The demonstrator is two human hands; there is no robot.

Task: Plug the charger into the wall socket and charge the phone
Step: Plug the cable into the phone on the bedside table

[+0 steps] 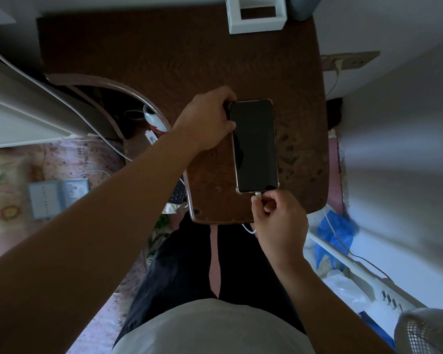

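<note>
A phone (pixel 255 146) with a dark screen lies flat on the brown wooden table (pixel 179 62). My left hand (pixel 207 118) grips its far left corner. My right hand (pixel 276 221) pinches the white cable plug (pixel 258 194) at the phone's near end, right at the port. The white cable (pixel 248 229) loops below the table edge under my right hand. A wall socket (pixel 351 61) at the right holds a white charger (pixel 338 64) plugged in, with a thin white cable hanging down from it.
A white open box (pixel 256 21) stands at the table's far edge. A blue bag (pixel 335 233) and a power strip (pixel 389 300) lie on the floor at the right. A fan grille (pixel 425 333) is at bottom right. A blue booklet (pixel 56 195) lies on the left.
</note>
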